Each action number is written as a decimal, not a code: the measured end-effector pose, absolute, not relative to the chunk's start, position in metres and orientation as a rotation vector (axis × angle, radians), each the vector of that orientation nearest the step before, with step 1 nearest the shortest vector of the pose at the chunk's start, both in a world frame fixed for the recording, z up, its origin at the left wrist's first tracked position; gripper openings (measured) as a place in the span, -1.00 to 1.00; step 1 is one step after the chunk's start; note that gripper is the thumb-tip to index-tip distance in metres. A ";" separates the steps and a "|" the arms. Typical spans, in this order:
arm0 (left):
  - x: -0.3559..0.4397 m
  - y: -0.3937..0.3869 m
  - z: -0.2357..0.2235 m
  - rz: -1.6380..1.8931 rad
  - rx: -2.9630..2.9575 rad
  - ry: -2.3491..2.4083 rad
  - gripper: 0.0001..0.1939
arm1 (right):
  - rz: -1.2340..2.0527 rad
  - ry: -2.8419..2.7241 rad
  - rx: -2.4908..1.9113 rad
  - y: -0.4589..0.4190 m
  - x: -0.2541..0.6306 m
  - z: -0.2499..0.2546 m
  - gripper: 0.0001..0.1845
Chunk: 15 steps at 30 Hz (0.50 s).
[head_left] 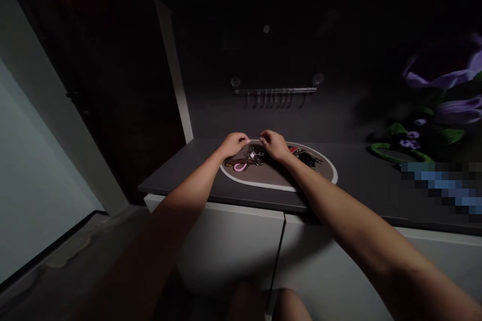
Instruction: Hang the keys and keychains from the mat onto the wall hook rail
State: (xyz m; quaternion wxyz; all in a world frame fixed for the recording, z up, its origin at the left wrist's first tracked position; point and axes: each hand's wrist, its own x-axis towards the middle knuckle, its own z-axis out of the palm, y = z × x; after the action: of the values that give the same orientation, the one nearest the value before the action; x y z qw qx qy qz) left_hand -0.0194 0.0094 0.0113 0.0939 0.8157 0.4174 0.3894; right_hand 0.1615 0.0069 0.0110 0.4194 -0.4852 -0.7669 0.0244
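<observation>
An oval tray (263, 185) with a pale rim and brown inside lies on the dark counter. Over its left part hovers my left hand (234, 144), the fingers bent in toward the thumb. My right hand (274, 143) faces it from above the tray's middle, fingers curled down. Anything between either hand's fingertips is too small to make out. Just below my left hand sits a cluster of shiny metal pieces that look like keys (254, 155), near a pink loop (240, 167). Right of my right hand lie a red strap (294, 150) and a black item (307, 160).
A clear rail with hooks (276, 91) is fixed to the dark wall behind the tray. Purple flowers (452, 80) with a green ring-shaped base (391, 153) stand at the right. White cabinet doors (233, 246) are below the counter (169, 170); a dark door (124, 85) is at left.
</observation>
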 end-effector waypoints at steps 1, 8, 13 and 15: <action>-0.022 0.010 0.011 1.112 2.437 1.220 -0.79 | 0.024 -1.985 -1.209 0.007 0.163 0.010 -0.81; -0.027 0.016 0.005 0.859 2.364 1.041 -0.78 | -0.073 -2.123 -1.213 0.003 0.164 0.010 -0.79; -0.027 0.018 0.002 0.742 2.355 1.020 -0.83 | -0.095 -2.149 -1.246 0.000 0.160 0.010 -0.77; -0.027 0.017 0.002 0.744 2.346 1.012 -0.85 | -0.093 -2.161 -1.263 -0.001 0.158 0.011 -0.76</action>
State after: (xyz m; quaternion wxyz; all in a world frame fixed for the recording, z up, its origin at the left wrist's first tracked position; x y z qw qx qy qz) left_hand -0.0270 0.0175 0.0016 0.2382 0.8562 0.3693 0.2715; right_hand 0.1580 -0.0010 0.0107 0.3129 -0.4788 -0.8195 -0.0352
